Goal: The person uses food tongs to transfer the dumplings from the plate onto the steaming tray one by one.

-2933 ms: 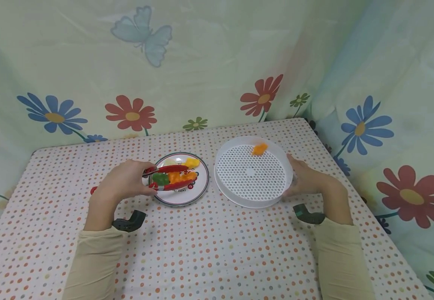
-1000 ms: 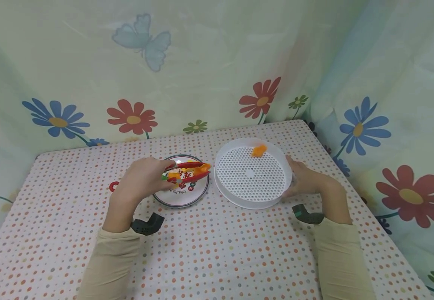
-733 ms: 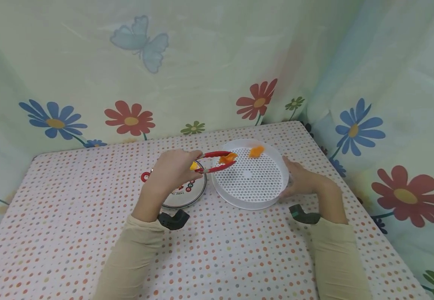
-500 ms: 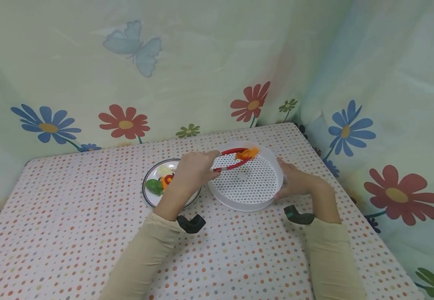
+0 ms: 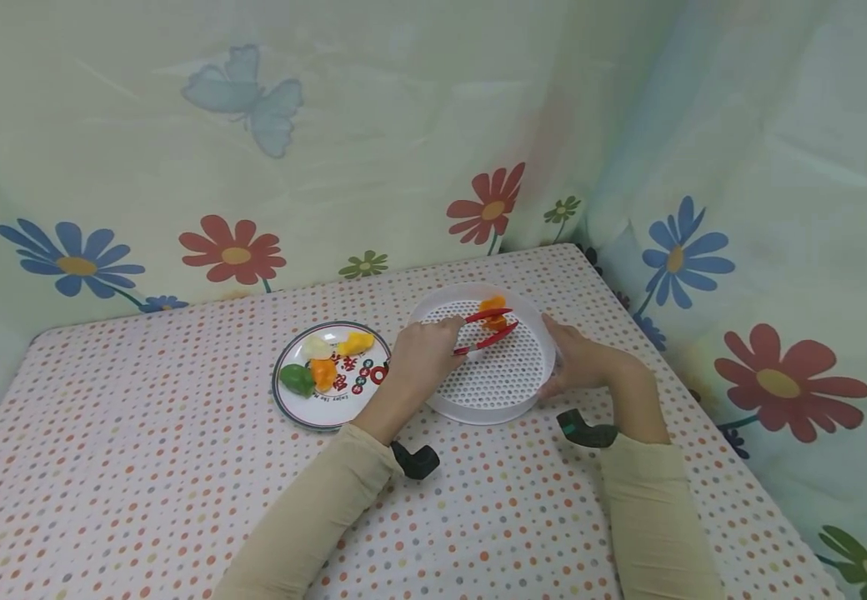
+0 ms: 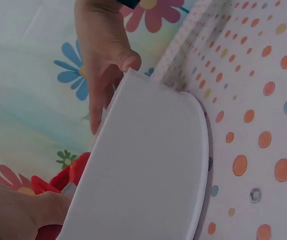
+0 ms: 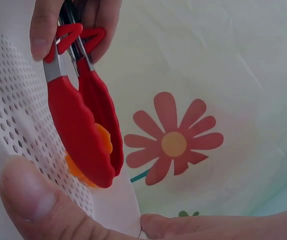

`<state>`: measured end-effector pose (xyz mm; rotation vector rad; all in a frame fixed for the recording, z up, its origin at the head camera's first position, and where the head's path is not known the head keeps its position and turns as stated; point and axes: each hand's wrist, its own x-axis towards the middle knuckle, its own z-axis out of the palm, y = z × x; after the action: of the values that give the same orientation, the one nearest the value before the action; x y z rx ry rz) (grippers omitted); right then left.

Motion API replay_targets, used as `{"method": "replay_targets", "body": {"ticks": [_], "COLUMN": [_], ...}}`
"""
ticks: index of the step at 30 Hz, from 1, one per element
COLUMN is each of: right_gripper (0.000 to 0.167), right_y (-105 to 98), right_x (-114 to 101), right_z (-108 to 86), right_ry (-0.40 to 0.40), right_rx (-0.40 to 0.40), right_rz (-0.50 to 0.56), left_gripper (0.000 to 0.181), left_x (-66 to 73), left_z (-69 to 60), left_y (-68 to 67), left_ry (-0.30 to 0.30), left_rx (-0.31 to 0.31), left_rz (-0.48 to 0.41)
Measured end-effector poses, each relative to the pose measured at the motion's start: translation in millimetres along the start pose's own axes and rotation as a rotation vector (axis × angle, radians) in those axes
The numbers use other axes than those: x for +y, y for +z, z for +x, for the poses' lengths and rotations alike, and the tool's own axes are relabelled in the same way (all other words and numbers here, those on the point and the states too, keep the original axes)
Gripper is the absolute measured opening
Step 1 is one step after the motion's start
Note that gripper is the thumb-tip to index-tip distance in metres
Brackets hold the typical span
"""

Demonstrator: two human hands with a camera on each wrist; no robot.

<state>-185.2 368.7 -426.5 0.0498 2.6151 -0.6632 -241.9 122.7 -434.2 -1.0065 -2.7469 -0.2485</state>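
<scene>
My left hand (image 5: pixel 426 354) grips red-tipped tongs (image 5: pixel 495 339) over the white round sieve (image 5: pixel 488 414). The tong tips stand apart inside the sieve, with an orange pepper-like piece (image 7: pixel 103 139) between them in the right wrist view. Close behind it lies another orange piece (image 5: pixel 490 303). My right hand (image 5: pixel 576 362) holds the sieve's right wall, its thumb (image 7: pixel 31 195) at the near side in the right wrist view. To the left, a rimmed plate (image 5: pixel 339 411) bears a green pepper-shaped piece (image 5: pixel 297 380), an orange one (image 5: pixel 323 375), a yellow one (image 5: pixel 356 342) and a pale one (image 5: pixel 317 348).
A dotted cloth (image 5: pixel 141 467) covers the table. Behind it and to the right hang flowered curtains (image 5: pixel 373 167). The tongs' red pull ring (image 5: pixel 378 375) sticks out behind my left hand, over the plate's right part.
My left hand has carried an orange piece in the tongs rightward from the plate into the sieve, and the tips have spread. The right hand has kept its hold on the sieve.
</scene>
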Motion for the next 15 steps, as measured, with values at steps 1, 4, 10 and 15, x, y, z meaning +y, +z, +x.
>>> {"method": "replay_targets", "body": {"ticks": [1,4,10,15], "right_gripper": [0.138,0.138,0.14,0.139], "right_y": [0.1,-0.1,-0.4,-0.1], "right_x": [0.6,1.4,0.9,2.0], "right_z": [-0.1,0.1,1.0,1.4], "right_ry": [-0.001,-0.008,-0.009,-0.002], "right_rx": [-0.001,0.0,-0.002,-0.006], "right_rz": [-0.004,-0.007,0.005,0.003], "left_gripper": [0.052,0.05,0.047,0.044], "left_x": [0.6,2.4,8.2,13.2], "left_z": [1.4,5.9,13.4,15.6], "left_y": [0.9,2.6,2.8,3.9], "left_ry": [0.001,0.009,0.025,0.034], "left_rx": [-0.005,-0.013,-0.016,-0.027], "left_rz": [-0.002,-0.012,0.004,0.004]}}
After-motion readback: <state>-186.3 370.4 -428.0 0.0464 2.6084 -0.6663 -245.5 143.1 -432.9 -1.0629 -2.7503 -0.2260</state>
